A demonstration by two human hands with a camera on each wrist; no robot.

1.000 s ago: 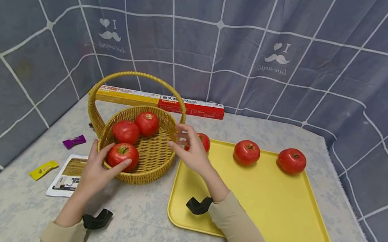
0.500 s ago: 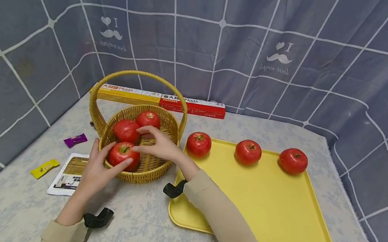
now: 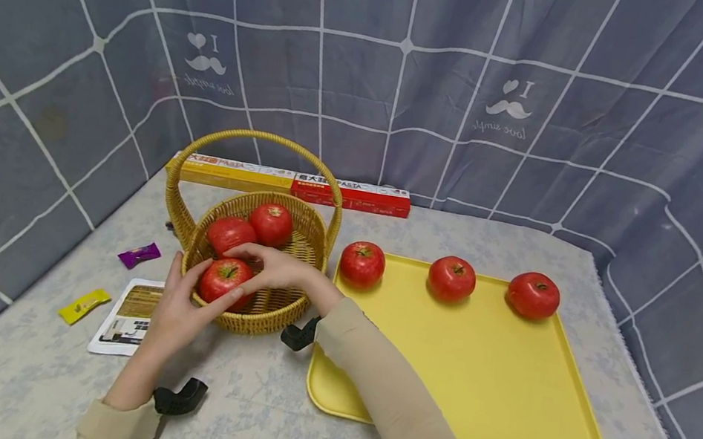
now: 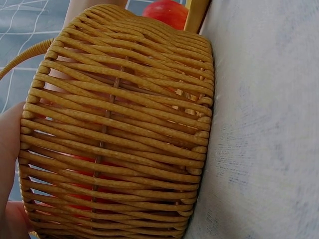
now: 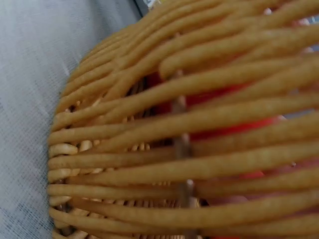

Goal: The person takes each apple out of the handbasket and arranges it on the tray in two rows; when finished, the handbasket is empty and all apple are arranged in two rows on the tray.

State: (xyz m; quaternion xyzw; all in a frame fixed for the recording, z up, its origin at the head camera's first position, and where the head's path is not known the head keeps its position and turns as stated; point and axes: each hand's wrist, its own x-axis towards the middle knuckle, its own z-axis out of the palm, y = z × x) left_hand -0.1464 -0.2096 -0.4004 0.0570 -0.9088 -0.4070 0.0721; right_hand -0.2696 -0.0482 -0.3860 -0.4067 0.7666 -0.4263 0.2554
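A wicker basket (image 3: 264,322) with a tall handle stands left of centre and holds three red apples. Around the front apple (image 3: 222,278) both hands meet. My left hand (image 3: 178,313) reaches over the basket's near rim, thumb on the front of this apple and fingers at its left. From the right my right hand (image 3: 282,270) comes in, its bent fingers over the apple's far side and thumb at its right. Behind lie another apple (image 3: 231,235) and a third apple (image 3: 271,223). Both wrist views mostly show the woven basket wall (image 4: 114,134), red showing through its gaps.
On the right lies a yellow tray (image 3: 472,371), with apples (image 3: 451,278) in a row along its far edge. Pasta boxes (image 3: 351,195) stand behind the basket. Left of it are a purple wrapped candy (image 3: 139,255), a yellow packet (image 3: 84,306) and a white-edged pouch (image 3: 124,319).
My right hand has moved left from beside the nearest tray apple into the basket, onto the front apple. My left hand has stayed at that apple.
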